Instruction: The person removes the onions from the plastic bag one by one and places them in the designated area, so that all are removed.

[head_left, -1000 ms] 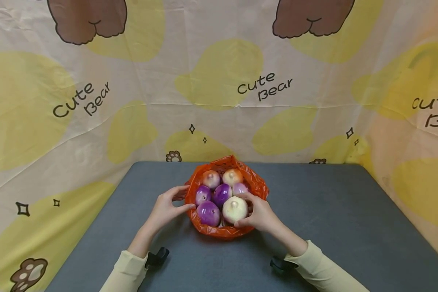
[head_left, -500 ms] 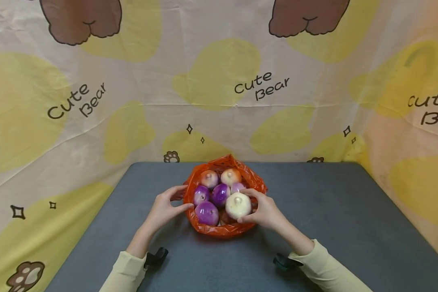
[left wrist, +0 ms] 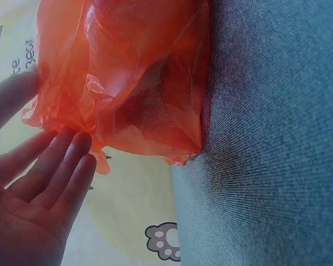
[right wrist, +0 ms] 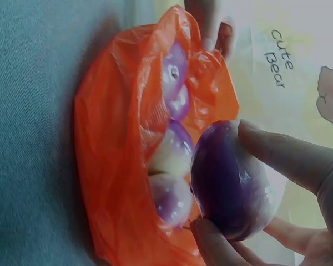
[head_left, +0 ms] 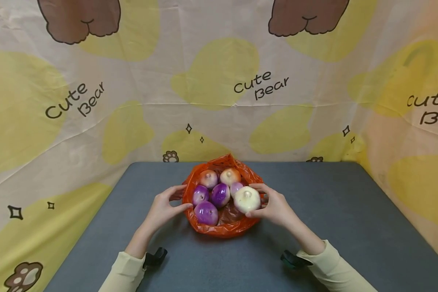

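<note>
An orange plastic bag (head_left: 219, 232) stands open on the table with several purple and whitish onions (head_left: 206, 213) in it. My right hand (head_left: 277, 206) holds one more onion (head_left: 247, 199) above the bag's right side, thumb and fingers around it. From above this onion looks pale; in the right wrist view the held onion (right wrist: 233, 180) shows a dark purple side. At the bag's left side, my left hand (head_left: 165, 206) touches the plastic with spread fingers. The left wrist view has these fingers (left wrist: 61, 172) fairly straight against the bag (left wrist: 144, 100).
The bag rests on a grey-blue table (head_left: 336, 211). A printed cloth (head_left: 219, 77) with yellow patches and lettering hangs behind and at the sides. Dark straps (head_left: 155, 257) are worn at both wrists.
My right hand has lifted the pale onion from the bag's front right and moved it rightward, baring the bag's inside there. The left hand has stayed at the bag's left side.
</note>
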### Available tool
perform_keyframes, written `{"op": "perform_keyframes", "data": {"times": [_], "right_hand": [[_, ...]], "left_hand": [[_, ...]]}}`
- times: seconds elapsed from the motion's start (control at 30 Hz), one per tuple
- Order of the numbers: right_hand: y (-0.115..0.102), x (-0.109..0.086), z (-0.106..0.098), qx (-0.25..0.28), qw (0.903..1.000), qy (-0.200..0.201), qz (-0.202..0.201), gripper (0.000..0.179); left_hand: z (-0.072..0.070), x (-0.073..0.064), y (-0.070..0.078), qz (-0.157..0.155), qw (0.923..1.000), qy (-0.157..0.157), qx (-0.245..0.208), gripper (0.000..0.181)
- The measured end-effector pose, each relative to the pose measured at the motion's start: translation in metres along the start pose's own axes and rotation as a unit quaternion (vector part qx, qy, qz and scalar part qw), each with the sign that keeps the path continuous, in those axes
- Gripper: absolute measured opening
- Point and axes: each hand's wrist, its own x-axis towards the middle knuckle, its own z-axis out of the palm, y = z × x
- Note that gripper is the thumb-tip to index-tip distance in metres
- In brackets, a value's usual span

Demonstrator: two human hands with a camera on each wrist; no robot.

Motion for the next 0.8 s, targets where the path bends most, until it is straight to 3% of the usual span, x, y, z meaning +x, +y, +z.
{"op": "perform_keyframes", "data": {"times": [0.8], "right_hand": [[0.008,-0.01,-0.045,-0.035,0.9986,0.04,0.007,0.076]], "left_hand": [[0.003,0.001,-0.003,-0.004,0.9999,-0.004,-0.008,0.057]]}}
